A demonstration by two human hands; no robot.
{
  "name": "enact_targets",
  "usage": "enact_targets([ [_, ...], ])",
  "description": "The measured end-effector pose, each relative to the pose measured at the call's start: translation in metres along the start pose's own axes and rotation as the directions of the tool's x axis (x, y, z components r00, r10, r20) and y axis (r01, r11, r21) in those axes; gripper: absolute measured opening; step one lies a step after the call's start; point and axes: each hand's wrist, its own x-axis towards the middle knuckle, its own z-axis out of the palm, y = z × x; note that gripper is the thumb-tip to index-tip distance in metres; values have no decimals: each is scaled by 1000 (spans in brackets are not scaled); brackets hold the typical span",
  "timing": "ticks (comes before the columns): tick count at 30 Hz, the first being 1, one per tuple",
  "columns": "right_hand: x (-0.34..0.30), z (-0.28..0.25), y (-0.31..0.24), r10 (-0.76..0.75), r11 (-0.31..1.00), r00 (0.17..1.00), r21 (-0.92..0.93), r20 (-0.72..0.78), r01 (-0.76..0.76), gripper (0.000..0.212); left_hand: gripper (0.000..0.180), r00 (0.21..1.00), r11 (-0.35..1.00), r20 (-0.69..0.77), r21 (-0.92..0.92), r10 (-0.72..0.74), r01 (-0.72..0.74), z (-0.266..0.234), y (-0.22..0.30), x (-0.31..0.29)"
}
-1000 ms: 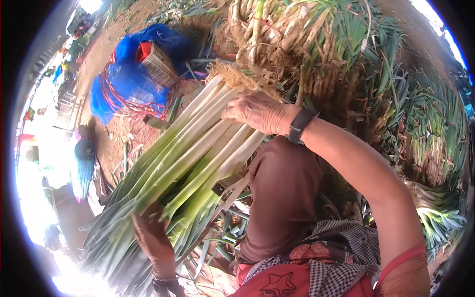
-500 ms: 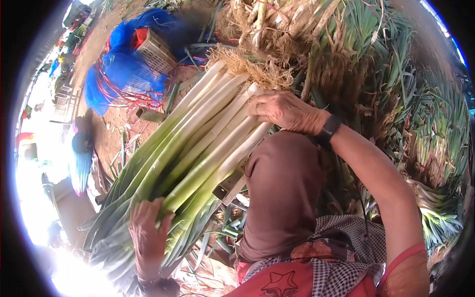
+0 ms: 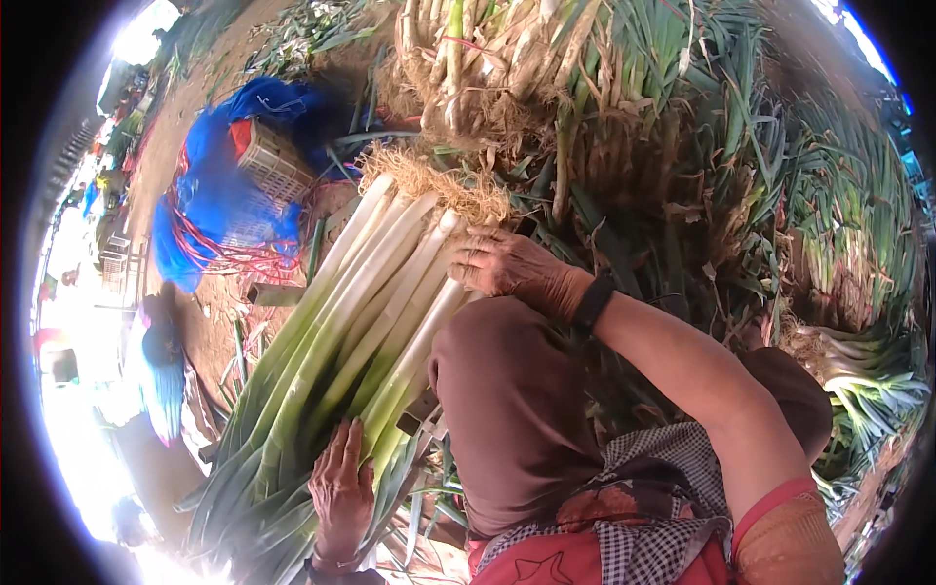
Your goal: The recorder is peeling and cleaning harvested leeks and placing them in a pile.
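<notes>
A row of leeks [image 3: 366, 283] lies slantwise in front of me. Their white stalks end in tan roots [image 3: 434, 185] at the far end, and dark green leaves spread toward the near left. My right hand [image 3: 507, 263] curls its fingers over the rightmost white stalks, just below the roots. My left hand [image 3: 341, 492] rests on the green part at the near end, fingers stretched out along the leaves. Beside the row, right of the stalks, is my bent knee [image 3: 507, 380]. Part of a metal bar [image 3: 417, 411] shows between knee and leeks.
More leeks with dirty roots [image 3: 487, 78] are heaped at the far side. Upright leafy bundles [image 3: 838, 224] stand along the right, with a smaller pile [image 3: 868, 390] nearer. At the far left lie blue netting [image 3: 210, 185], a beige plastic crate [image 3: 276, 161] and red strings [image 3: 214, 253].
My left hand has moved rightward across the leaves and now lies flatter, with its fingers pointing up the stalks. My right hand stays by the roots. The whole view has shifted a little.
</notes>
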Motion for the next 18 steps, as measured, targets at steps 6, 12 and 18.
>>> enact_targets([
  [6, -18, -15, 12, 72, 997, 996, 23, 57, -73, 31, 47, 992, 983, -86, 166, 90, -75, 34, -9, 19],
  [12, -81, -52, -7, 281, 960, 931, 83, -234, -268, 29, 33, 944, 976, -317, -162, 89, -146, 27, -16, 33],
  [18, -262, -60, 23, 857, 506, 500, 398, -126, -765, 20, 27, 871, 708, -96, -543, 481, -451, -12, 260, 138],
])
